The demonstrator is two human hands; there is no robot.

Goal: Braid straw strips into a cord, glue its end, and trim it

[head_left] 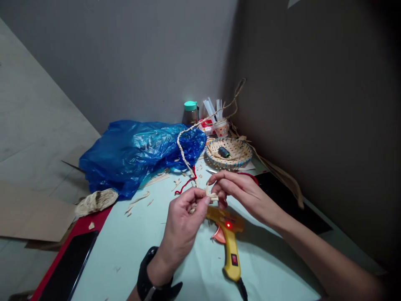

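My left hand [188, 219] is closed, pinching a small folded piece of pale plant-fibre strips [213, 197] between thumb and index finger. From this hand a braided fibre cord [181, 146] rises and runs back toward the wall. My right hand [233, 190] is just right of the strips, its index finger and thumb apart and curved around the strip ends; whether they touch is hard to tell. Below both hands a yellow glue gun [231, 246] lies on the table with its red light lit. A red yarn piece [186, 184] lies beyond my left hand.
A blue plastic bag [134, 154] fills the back left. At the back are a woven basket [241, 163] holding a dark thread spool [223, 152], a paper cup [221, 128] of glue sticks and a green-lidded jar [190, 109]. Scissors lie partly hidden behind my right hand. A phone [70, 265] lies front left.
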